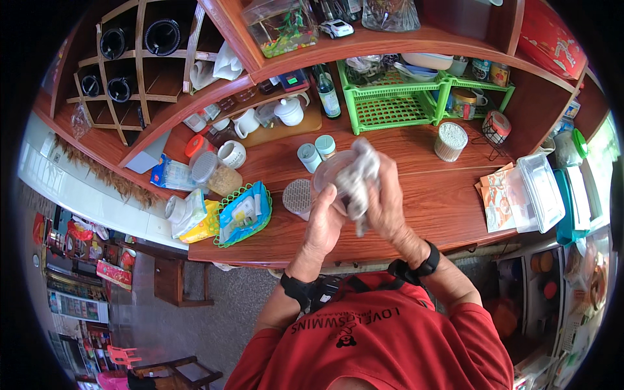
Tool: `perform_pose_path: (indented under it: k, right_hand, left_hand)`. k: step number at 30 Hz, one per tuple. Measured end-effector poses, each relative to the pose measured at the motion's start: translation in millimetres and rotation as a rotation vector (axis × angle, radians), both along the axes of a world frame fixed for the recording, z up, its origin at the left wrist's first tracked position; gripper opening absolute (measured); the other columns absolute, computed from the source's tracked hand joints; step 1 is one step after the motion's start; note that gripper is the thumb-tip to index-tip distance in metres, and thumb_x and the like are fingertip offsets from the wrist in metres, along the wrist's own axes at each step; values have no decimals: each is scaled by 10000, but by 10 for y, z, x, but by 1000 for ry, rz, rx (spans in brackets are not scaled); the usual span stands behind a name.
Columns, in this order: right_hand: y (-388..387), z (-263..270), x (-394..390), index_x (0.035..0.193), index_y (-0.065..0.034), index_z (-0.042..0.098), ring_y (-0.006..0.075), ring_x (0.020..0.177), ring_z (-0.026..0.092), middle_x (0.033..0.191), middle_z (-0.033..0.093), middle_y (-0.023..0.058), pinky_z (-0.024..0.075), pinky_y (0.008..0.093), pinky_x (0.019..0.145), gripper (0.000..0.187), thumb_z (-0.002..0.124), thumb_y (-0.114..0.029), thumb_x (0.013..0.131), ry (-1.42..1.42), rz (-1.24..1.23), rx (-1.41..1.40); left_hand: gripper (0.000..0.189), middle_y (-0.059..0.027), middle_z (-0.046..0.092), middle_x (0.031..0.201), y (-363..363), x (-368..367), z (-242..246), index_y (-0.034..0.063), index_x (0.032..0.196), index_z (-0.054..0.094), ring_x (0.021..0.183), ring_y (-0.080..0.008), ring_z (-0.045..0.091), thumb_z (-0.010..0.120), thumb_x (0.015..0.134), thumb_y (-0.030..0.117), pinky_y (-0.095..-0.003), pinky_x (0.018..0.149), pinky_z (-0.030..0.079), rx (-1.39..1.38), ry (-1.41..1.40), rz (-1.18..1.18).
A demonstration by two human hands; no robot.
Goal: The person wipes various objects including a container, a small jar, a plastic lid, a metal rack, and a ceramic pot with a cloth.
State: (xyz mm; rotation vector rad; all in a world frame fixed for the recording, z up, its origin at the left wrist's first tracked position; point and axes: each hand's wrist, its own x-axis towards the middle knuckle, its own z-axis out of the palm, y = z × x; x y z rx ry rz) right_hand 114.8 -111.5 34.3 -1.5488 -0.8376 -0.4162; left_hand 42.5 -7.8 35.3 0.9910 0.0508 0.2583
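My left hand (323, 225) grips a clear plastic jar (321, 178) above the wooden counter (429, 214). In my right hand (390, 197) is a crumpled grey-white cloth (359, 178), held against the jar and hiding part of it. The cloth is blurred. A round container with a grey patterned lid (297, 194) stands just left of the jar. Behind the jar are two small containers with pale blue lids, one on the left (308, 155) and one on the right (325, 145).
To the left are a blue wipes pack (243, 214) in a green basket (269, 225) and a food-filled jar (219, 176). A green plastic rack (395, 92), a glass bottle (327, 92) and a cotton swab tub (451, 141) stand behind. A clear plastic box (541, 192) lies right.
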Motion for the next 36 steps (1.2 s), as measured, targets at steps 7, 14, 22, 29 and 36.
perform_pose_path:
  k: [7, 14, 22, 29, 36]
  right_hand:
    - [13, 144, 72, 1053, 5, 421, 335, 973, 441, 1052, 449, 186, 355, 394, 831, 303, 485, -187, 827, 71, 97, 33]
    - [-16, 187, 336, 973, 3, 481, 115, 766, 523, 862, 552, 75, 435, 257, 655, 339, 468, -313, 851, 685, 471, 40]
    - [92, -189, 417, 1005, 19, 492, 103, 743, 512, 837, 556, 65, 438, 247, 653, 314, 428, -255, 866, 506, 470, 124]
    - [-48, 100, 213, 1000, 4, 467, 329, 888, 441, 982, 463, 183, 349, 391, 787, 251, 487, -155, 807, -168, 66, -85]
    - [-108, 239, 264, 966, -26, 511, 299, 875, 444, 925, 487, 133, 348, 388, 789, 252, 456, -230, 828, 74, 253, -171]
  left_hand:
    - [684, -72, 406, 1237, -9, 36, 47, 101, 1292, 270, 1130, -213, 399, 500, 776, 486, -380, 955, 326, 14, 38, 33]
    - [723, -91, 410, 1243, -4, 29, 14, 61, 1295, 261, 1146, -232, 393, 538, 741, 433, -395, 969, 308, -62, -25, -28]
    - [780, -86, 429, 1206, 31, 136, -133, 53, 1247, 332, 1096, -244, 418, 486, 720, 606, -427, 919, 345, -209, 121, 39]
    - [651, -89, 419, 1206, 72, 44, -115, 113, 1246, 324, 1085, -271, 437, 489, 760, 514, -472, 827, 416, -413, 203, -198]
    - [563, -55, 497, 1071, 64, -26, -42, 73, 1194, 363, 966, -191, 505, 624, 750, 302, -329, 774, 445, -203, 61, -224]
